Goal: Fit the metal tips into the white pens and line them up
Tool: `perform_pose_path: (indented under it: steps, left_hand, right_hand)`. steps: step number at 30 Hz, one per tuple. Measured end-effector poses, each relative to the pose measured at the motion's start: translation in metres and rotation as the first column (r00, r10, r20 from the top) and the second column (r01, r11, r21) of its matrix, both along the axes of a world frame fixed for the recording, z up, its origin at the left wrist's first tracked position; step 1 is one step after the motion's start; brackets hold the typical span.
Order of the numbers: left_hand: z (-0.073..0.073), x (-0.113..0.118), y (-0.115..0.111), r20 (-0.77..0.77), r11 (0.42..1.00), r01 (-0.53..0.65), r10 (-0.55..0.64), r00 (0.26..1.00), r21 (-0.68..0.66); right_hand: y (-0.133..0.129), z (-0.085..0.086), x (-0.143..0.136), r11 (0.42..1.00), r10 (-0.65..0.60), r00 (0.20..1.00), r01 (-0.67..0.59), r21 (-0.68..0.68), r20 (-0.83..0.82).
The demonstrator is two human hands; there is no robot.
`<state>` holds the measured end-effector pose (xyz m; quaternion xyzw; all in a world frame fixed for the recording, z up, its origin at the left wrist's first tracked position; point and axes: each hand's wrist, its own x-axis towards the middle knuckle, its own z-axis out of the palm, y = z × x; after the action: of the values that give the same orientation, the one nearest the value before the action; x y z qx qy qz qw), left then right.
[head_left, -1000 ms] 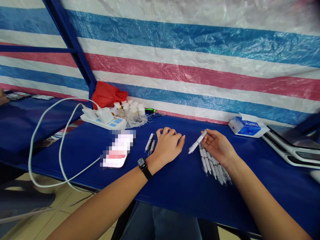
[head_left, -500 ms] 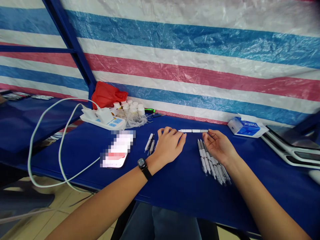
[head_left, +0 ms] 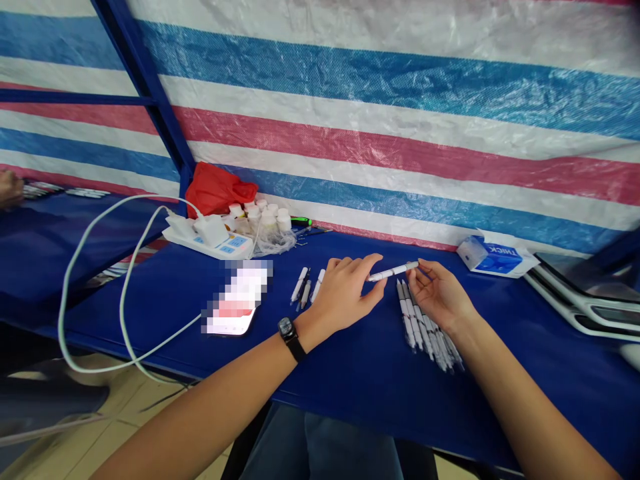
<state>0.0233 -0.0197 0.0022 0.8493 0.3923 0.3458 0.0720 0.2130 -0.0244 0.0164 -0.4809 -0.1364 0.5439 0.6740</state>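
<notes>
A white pen (head_left: 393, 272) with a dark band is held up at a slant between my hands, above the blue table (head_left: 345, 387). My right hand (head_left: 440, 293) pinches its right end between thumb and fingertips. My left hand (head_left: 345, 290) has thumb and index finger spread apart around the pen's left end; whether another finger touches it is hidden. Below my right hand lies a row of white pens (head_left: 417, 320) in clear sleeves, partly covered by that hand. Left of my left hand are several loose pen parts (head_left: 301, 287), white and dark.
A lit phone (head_left: 240, 300) lies on the left, with a white cable (head_left: 165, 347) to a power strip (head_left: 220, 243). Behind are small white-capped bottles (head_left: 270, 220) and a red bag (head_left: 215, 187). A blue box (head_left: 495, 257) stands right. Another person's hand (head_left: 10, 190) shows far left.
The pen has tilted, its left end lower. My left hand has moved slightly right, its thumb and index finger opening around that end. Another person's hand has appeared far left.
</notes>
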Motion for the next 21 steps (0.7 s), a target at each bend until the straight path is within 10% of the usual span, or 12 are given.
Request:
perform_pose_path:
  steps: [21]
  left_hand:
    - [-0.004, 0.001, 0.004, -0.112, 0.999, 0.006, 0.0, 0.994, 0.049]
  right_hand:
    - [-0.006, 0.008, -0.01, 0.999, 0.042, 0.999, -0.043, -0.025, -0.022]
